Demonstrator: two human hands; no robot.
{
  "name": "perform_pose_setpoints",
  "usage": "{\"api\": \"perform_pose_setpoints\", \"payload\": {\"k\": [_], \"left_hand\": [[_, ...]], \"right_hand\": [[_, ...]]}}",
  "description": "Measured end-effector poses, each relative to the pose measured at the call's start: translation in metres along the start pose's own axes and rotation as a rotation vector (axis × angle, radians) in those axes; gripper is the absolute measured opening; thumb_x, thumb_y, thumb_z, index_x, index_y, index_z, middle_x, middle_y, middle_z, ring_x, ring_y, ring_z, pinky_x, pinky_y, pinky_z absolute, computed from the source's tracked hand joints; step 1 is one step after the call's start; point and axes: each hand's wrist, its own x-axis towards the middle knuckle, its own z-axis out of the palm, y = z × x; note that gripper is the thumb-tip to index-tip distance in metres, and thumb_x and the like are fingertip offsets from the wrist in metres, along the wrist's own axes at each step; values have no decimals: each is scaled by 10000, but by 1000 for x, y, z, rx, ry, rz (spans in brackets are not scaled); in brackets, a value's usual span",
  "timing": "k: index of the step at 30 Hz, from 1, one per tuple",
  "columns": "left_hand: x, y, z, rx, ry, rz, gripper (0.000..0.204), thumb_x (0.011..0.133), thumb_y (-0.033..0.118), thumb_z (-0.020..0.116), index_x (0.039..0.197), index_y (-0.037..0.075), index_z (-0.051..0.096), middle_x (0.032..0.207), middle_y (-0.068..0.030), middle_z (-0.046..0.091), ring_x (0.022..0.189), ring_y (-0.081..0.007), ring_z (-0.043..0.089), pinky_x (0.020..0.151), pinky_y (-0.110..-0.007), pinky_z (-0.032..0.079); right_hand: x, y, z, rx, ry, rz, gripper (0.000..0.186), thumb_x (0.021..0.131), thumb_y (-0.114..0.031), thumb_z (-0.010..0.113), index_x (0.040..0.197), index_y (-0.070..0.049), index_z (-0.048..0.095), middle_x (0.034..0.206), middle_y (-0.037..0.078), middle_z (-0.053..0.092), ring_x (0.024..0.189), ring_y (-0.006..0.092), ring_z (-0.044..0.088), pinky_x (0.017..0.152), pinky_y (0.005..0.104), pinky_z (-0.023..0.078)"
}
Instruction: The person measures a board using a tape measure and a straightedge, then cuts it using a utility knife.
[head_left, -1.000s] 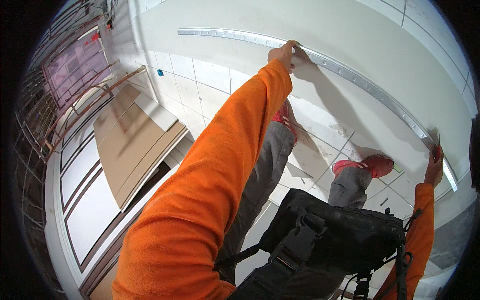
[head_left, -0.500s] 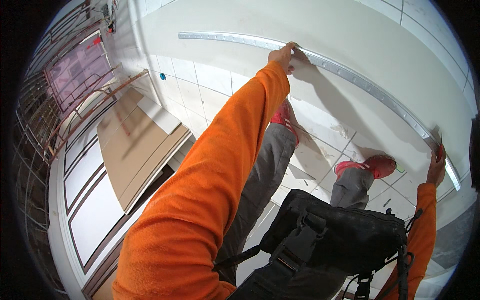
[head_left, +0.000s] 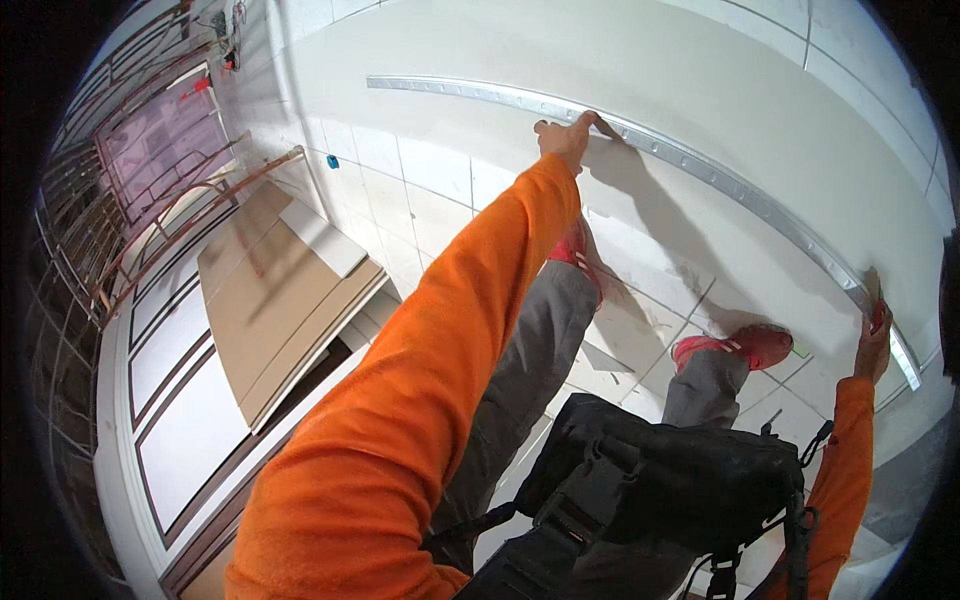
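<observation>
A long silvery metal profile with a row of punched marks lies across a large pale board, curving in the fisheye picture. My left hand is at its lower edge, left of its middle. Its fingertips touch the metal, while another digit sticks out to the left, apart from it. Close to the profile's right end, my right hand is closed around a small red object, held against the metal. The rest of that object is hidden by the fingers, so its kind cannot be made out.
White floor tiles lie below the board, with my red shoes on them. A black bag hangs at my front. Brown sheets are stacked at left, beside metal railings. A small blue item lies near the wall.
My left hand has loosened from around the profile, leaving its fingertips at the edge and its digits more spread. The right hand stays at the right end. The whole view has shifted slightly.
</observation>
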Motion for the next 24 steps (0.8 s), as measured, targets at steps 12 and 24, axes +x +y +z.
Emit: {"api": "perform_pose_setpoints", "payload": {"k": [12,24], "left_hand": [[112,-30,-6,750,231,574,1514,556,788,761,1508,-124,18,1593,-307,93,1488,-425,96,1221,-466,55],[41,1,21,888,75,407,1488,482,732,856,1435,-174,159,1470,-330,310,1401,-438,321,1127,-458,357]], "right_hand": [[4,-32,23,-189,-162,199,450,900,-379,635,1239,-84,636,1153,162,688,1057,356,646,930,446,498],[-70,-188,1,166,-41,-39,580,925,-325,563,1441,-133,379,1189,143,632,1007,339,656,808,474,548]]}}
